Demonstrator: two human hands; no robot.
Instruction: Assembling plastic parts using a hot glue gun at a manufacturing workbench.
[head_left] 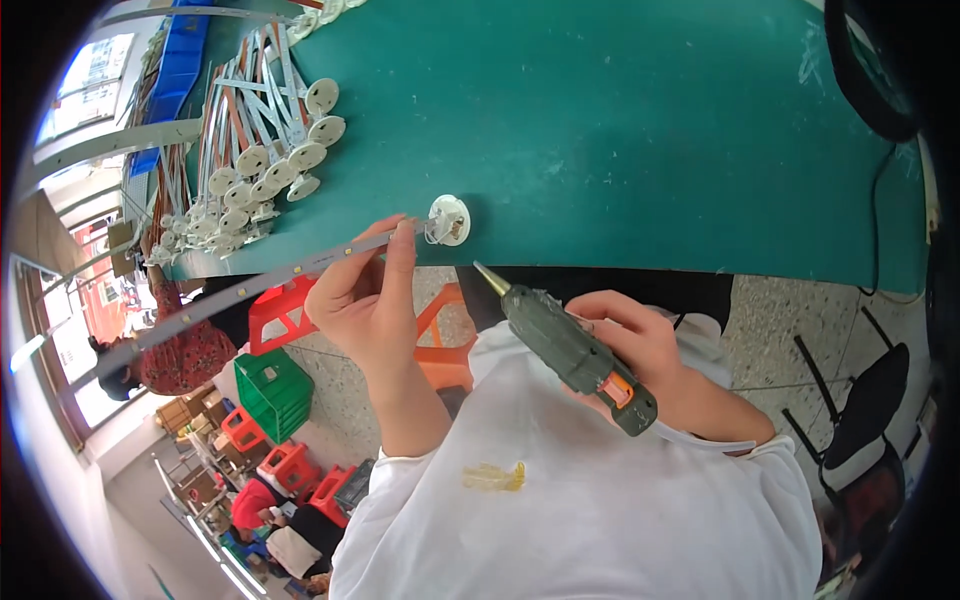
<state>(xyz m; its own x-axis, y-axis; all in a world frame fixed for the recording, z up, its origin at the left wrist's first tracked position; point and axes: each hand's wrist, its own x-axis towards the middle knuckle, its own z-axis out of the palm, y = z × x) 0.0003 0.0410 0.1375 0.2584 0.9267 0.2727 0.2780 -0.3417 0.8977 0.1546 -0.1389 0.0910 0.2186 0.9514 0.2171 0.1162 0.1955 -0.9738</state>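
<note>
My left hand (372, 300) pinches a thin LED strip (245, 290) between thumb and fingers, near the strip's right end. The strip runs off toward the lower left. At that end sits a round white cap (457, 218) with thin wires on its face, at the table's near edge. My right hand (640, 345) is wrapped round a dark green glue gun (560, 340) with an orange part at its rear. Its metal nozzle points up and left toward the cap, a short way from it and not touching.
A pile of strips with round white caps (265, 180) lies at the table's left, beside a blue tray (183, 60). A black cable (875, 220) hangs along the right edge of the green table (640, 150). Below stand a green crate (275, 393), red stools and a black chair (868, 405); other people are at left.
</note>
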